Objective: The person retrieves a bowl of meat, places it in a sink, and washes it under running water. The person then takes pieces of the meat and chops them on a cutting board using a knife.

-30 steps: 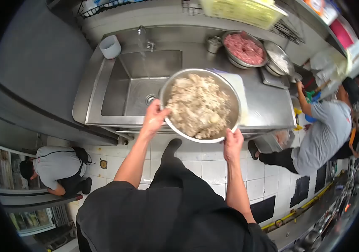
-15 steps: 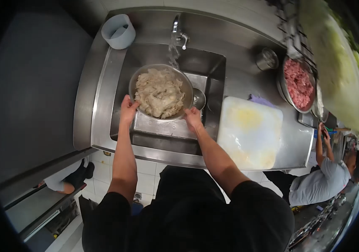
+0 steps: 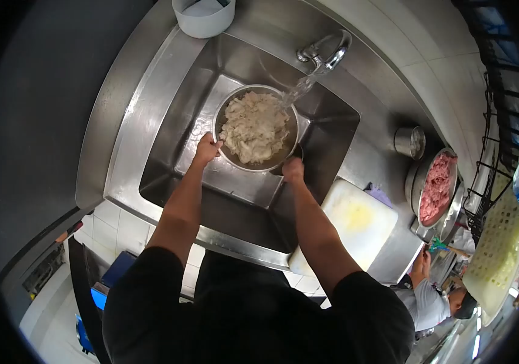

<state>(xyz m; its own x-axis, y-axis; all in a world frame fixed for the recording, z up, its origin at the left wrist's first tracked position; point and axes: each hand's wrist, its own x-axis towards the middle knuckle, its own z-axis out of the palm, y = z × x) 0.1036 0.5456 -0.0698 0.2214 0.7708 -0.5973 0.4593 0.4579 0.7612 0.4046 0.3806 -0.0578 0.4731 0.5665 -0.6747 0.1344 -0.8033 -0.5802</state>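
While water (image 3: 298, 92) runs from the faucet (image 3: 336, 56) into the metal bowl (image 3: 276, 159) of pale food (image 3: 253, 127), my feed shows it inside the steel sink (image 3: 223, 215). The left hand (image 3: 206, 148) has its grip fastened on the near-left rim; the right hand (image 3: 293, 170) is at the near-right, but I cannot tell whether its grip is closed. To the right, the tabletop (image 3: 369, 148) carries a yellow-stained white board (image 3: 356, 215), a purple cloth (image 3: 379, 194), a metal cup (image 3: 409, 142) and pink meat (image 3: 437, 189) in a second bowl (image 3: 415, 187). A tiled wall (image 3: 447, 73) rises behind; a grey-shirted person (image 3: 426, 306) is at far right.
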